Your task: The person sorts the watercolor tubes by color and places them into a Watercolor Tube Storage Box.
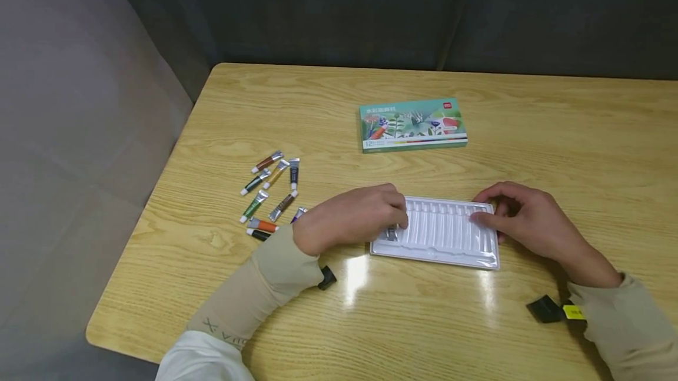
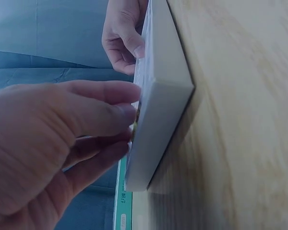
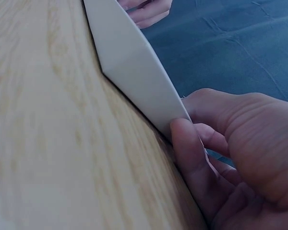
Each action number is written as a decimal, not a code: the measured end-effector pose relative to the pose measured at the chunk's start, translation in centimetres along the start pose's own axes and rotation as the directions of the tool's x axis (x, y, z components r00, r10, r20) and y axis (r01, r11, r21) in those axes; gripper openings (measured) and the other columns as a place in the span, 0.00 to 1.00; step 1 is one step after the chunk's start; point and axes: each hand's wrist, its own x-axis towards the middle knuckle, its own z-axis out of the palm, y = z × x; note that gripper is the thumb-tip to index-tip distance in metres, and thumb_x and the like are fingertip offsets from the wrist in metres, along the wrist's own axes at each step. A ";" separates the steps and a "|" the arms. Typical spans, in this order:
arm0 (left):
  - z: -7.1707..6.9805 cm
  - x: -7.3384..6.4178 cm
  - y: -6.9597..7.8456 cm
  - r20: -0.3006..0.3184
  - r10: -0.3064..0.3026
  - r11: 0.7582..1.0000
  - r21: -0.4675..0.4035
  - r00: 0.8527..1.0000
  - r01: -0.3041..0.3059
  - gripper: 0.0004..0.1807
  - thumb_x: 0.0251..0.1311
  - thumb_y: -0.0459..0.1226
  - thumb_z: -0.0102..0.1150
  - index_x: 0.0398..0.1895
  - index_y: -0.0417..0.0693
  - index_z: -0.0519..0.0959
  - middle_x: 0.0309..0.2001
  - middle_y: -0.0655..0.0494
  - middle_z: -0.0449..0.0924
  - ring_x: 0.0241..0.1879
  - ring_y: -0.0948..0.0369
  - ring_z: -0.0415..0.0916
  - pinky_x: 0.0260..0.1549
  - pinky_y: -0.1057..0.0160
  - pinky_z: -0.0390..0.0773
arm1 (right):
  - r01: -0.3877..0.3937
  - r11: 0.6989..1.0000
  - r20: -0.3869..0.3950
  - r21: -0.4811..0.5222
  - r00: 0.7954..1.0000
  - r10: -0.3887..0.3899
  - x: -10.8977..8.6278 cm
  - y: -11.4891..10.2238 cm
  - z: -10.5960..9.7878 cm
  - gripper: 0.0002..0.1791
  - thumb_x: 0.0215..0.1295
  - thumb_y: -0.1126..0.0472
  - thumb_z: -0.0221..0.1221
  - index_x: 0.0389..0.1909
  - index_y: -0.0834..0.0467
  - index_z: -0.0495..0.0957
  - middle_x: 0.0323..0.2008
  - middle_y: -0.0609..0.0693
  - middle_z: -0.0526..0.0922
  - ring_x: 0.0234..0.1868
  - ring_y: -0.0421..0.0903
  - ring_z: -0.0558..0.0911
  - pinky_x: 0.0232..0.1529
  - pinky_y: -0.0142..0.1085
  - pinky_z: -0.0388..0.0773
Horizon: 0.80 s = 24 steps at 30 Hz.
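A white plastic tray (image 1: 434, 256) with a row of narrow slots lies on the table. My left hand (image 1: 360, 216) is over its left end, fingers bent, pinching a small paint tube there. The silver end of that paint tube (image 1: 392, 233) shows below the fingers; the rest is mostly covered. In the left wrist view the thumb and fingertips (image 2: 127, 112) meet right at the tray's top face. My right hand (image 1: 529, 228) grips the tray's right end, thumb on top and fingers round the outer side. The right wrist view shows a fingertip (image 3: 182, 132) against the tray's side wall (image 3: 134, 62).
Several paint tubes lie loose to the left, among them a green tube (image 1: 254, 206), an orange tube (image 1: 263, 225) and a black tube (image 1: 259, 234), near my left forearm. A teal paint box (image 1: 413, 126) lies behind the tray. The table's left edge (image 1: 150, 201) runs beyond the tubes.
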 end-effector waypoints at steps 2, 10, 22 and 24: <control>0.0 0.0 0.0 -0.008 0.000 1.000 -0.006 1.000 0.000 0.15 0.76 0.31 0.52 0.48 0.54 0.88 0.53 0.59 0.86 0.57 0.61 0.78 0.60 0.67 0.78 | -0.001 1.000 0.002 0.003 1.000 0.001 0.0 0.1 0.0 0.13 0.61 0.57 0.73 0.46 0.52 0.84 0.24 0.48 0.79 0.23 0.39 0.74 0.25 0.29 0.69; -0.4 -0.3 -0.4 -0.036 -0.011 1.000 0.002 0.999 0.011 0.15 0.76 0.32 0.51 0.49 0.54 0.87 0.52 0.59 0.87 0.56 0.61 0.79 0.58 0.67 0.78 | -0.006 1.000 -0.008 -0.009 1.000 0.006 0.0 0.1 0.0 0.13 0.61 0.56 0.74 0.45 0.51 0.85 0.25 0.48 0.79 0.25 0.38 0.73 0.26 0.29 0.68; -2.0 -1.6 -1.8 -0.073 -0.099 0.990 -0.105 0.992 0.091 0.14 0.78 0.37 0.52 0.53 0.47 0.87 0.52 0.55 0.88 0.56 0.58 0.80 0.60 0.63 0.79 | -0.024 1.000 0.002 0.009 1.000 0.024 0.0 0.1 0.0 0.14 0.61 0.56 0.74 0.46 0.52 0.84 0.26 0.49 0.79 0.25 0.38 0.74 0.25 0.30 0.69; -2.3 -1.8 -2.0 -0.087 -0.115 0.988 -0.113 0.990 0.105 0.14 0.78 0.37 0.53 0.53 0.46 0.87 0.51 0.54 0.88 0.55 0.58 0.81 0.60 0.62 0.79 | -0.025 1.000 0.000 0.008 1.000 0.025 0.0 0.2 0.0 0.14 0.61 0.56 0.74 0.46 0.52 0.85 0.26 0.49 0.79 0.25 0.38 0.74 0.25 0.30 0.69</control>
